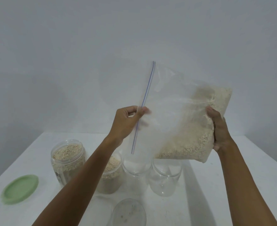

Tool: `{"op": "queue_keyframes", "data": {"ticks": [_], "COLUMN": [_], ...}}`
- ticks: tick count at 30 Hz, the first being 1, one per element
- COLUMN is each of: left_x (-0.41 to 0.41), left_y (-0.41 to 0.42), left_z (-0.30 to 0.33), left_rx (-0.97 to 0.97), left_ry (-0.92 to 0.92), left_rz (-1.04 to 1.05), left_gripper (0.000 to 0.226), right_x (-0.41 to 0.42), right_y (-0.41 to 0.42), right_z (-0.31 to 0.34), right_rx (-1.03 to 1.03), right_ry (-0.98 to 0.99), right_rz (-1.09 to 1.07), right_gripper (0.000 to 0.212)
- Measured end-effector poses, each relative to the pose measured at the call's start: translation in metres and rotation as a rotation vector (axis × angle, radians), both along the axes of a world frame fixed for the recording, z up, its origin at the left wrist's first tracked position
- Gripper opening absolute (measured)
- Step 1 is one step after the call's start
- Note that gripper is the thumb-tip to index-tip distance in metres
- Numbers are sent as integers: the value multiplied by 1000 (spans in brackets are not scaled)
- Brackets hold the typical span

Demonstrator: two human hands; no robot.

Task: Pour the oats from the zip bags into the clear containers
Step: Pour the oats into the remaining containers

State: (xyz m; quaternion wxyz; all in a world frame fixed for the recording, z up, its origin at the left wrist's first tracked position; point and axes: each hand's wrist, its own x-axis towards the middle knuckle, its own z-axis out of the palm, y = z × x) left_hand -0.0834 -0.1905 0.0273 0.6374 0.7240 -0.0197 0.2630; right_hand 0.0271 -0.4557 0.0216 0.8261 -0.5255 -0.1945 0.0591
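Observation:
A large clear zip bag (180, 111) with a blue seal strip is held sideways in the air, and its oats are gathered at the right end. My left hand (126, 123) pinches the bag at the seal edge. My right hand (219, 129) grips the oat-filled end. Under the bag stand two empty clear containers: one (136, 175) below the bag's mouth, one (165, 178) to its right. Two containers hold oats: a tall one (67, 160) at the left and another (110, 175) partly hidden behind my left forearm.
A green lid (20, 189) lies on the white table (232, 176) at the left. Another clear round container or lid (128, 212) sits at the front edge of the view. A plain wall stands behind the table.

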Motion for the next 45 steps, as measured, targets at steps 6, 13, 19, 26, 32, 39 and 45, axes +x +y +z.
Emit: {"op": "queue_keyframes", "data": {"ticks": [6, 13, 19, 26, 32, 39, 45], "left_x": [7, 3, 2, 0, -2, -5, -3], "left_y": [1, 0, 5, 12, 16, 12, 12], "left_z": [-26, -36, -45, -50, -53, -59, -59], "left_rx": [-12, -40, -56, -83, -68, -97, -113], "left_ry": [71, 118, 115, 106, 97, 93, 86], "left_rz": [7, -30, -18, -4, 28, 29, 38], "left_gripper": [24, 28, 22, 21, 29, 33, 27], "right_x": [-6, -8, -13, -12, -16, -21, -21], "right_y": [-3, -5, 3, 7, 11, 19, 21], "right_z": [2, 5, 10, 4, 9, 9, 8], "right_rx": [-87, -186, -233, -250, -242, -276, -280], "right_ry": [-58, -118, -140, -105, -152, -153, -142], "right_rz": [-24, -66, -71, -87, -68, -55, -50], "right_gripper": [56, 91, 94, 93, 73, 65, 45]}}
